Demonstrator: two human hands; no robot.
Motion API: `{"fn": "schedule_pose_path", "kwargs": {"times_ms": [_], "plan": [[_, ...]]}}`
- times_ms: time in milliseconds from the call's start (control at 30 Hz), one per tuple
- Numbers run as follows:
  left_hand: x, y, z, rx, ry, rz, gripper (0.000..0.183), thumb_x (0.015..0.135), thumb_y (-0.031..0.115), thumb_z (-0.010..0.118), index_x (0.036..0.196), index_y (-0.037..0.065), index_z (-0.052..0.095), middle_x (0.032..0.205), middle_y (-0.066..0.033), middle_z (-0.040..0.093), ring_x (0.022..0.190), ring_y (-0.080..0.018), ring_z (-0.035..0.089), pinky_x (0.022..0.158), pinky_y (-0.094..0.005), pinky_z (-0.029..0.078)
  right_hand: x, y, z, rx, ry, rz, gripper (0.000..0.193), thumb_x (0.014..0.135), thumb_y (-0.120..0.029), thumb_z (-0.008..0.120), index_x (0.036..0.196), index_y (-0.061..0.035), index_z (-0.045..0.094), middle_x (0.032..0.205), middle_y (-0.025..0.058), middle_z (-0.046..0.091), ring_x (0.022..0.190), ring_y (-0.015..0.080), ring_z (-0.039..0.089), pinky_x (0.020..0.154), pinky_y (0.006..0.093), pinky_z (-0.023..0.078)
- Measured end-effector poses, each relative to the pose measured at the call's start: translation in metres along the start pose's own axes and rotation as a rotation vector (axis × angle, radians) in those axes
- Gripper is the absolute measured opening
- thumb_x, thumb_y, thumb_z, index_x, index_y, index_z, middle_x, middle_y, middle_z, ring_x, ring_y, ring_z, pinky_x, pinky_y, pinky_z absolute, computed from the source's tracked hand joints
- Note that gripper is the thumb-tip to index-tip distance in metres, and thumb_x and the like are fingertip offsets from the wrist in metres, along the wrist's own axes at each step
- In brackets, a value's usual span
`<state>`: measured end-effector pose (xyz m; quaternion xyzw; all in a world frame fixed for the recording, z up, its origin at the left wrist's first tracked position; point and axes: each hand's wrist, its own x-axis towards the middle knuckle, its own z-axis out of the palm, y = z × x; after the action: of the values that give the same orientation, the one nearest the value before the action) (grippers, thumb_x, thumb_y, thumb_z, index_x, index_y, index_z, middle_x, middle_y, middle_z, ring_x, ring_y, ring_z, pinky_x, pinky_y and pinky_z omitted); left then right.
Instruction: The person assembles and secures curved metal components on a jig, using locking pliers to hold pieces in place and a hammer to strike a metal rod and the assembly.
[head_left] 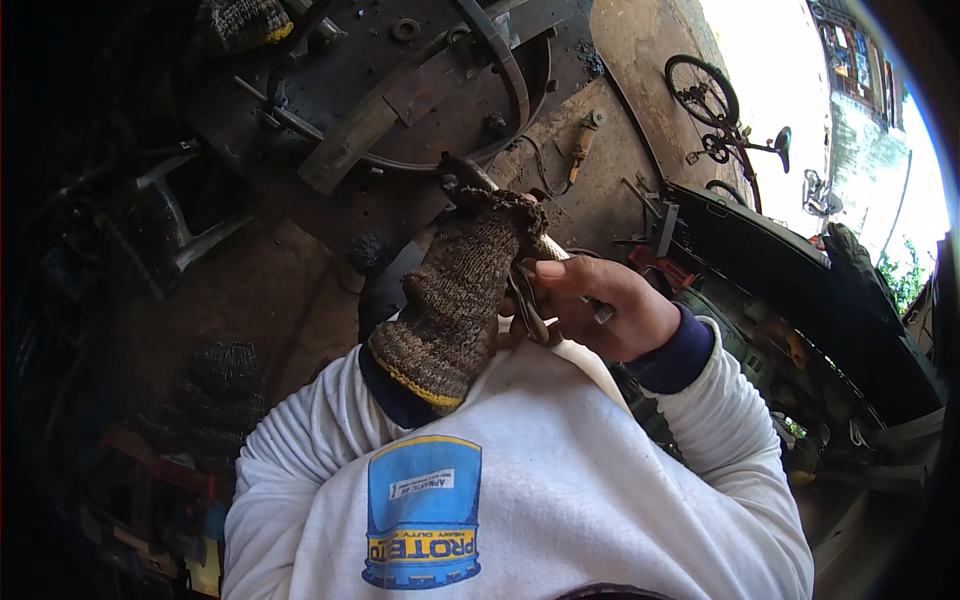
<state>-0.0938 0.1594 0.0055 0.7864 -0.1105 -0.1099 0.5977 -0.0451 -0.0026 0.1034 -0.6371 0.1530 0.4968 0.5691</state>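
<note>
My left hand [465, 270] wears a grey-brown knit glove with a yellow cuff edge. Its fingers are closed around a light-coloured rod [552, 248], whose far part comes out beyond the glove beside a dark end piece. On the right, my bare right hand [615, 305] is closed close against the glove, thumb pointing left beside the rod. A dark, shiny curved metal piece [528, 305] sits at its fingers; part of it is hidden by the glove and the hand. A small grey metal end [601, 311] shows at my right palm.
Ahead lies a dark metal worktable [250, 150] with a flat bar [360, 130], a large curved metal band [508, 70] and a ring [405, 29]. Another knit glove [243, 24] lies far left. A yellow-orange power tool [583, 145] with a cord and a bicycle [715, 120] are at right.
</note>
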Motion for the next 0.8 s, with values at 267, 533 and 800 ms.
{"fn": "schedule_pose_path", "kwargs": {"times_ms": [267, 533, 800], "plan": [[0.002, 0.002, -0.003, -0.028, -0.021, -0.006, 0.047, 0.088, 0.019, 0.057, 0.132, 0.003, 0.049, 0.121, -0.0197, 0.057, 0.109, -0.0334, 0.059, 0.094, -0.0409, 0.048, 0.003, -0.004, -0.006, -0.319, -0.214, -0.147, 0.041, 0.096, -0.035, 0.056, 0.115, 0.0005, 0.063, 0.103, 0.0056, 0.064, 0.092, 0.0126, 0.057, 0.083, 0.0269, 0.044], [0.001, 0.001, -0.002, -0.060, -0.006, -0.021, 0.047, 0.086, 0.021, 0.060, 0.130, 0.003, 0.052, 0.118, -0.0205, 0.059, 0.107, -0.0345, 0.059, 0.094, -0.0418, 0.047, 0.006, -0.004, -0.001, -0.219, -0.168, 0.116, 0.024, 0.093, -0.011, 0.053, 0.111, -0.0034, 0.066, 0.096, 0.0128, 0.061, 0.093, 0.0243, 0.060, 0.085, 0.0333, 0.047], [-0.001, 0.000, -0.007, -0.099, -0.006, -0.050, 0.048, 0.084, 0.023, 0.062, 0.127, 0.004, 0.054, 0.115, -0.0213, 0.060, 0.106, -0.0356, 0.059, 0.093, -0.0427, 0.047, 0.016, 0.014, -0.005, -0.609, -0.240, -0.348, 0.013, 0.082, -0.004, 0.061, 0.094, -0.0020, 0.067, 0.090, 0.0157, 0.058, 0.082, 0.0298, 0.061, 0.072, 0.0372, 0.051]]}}
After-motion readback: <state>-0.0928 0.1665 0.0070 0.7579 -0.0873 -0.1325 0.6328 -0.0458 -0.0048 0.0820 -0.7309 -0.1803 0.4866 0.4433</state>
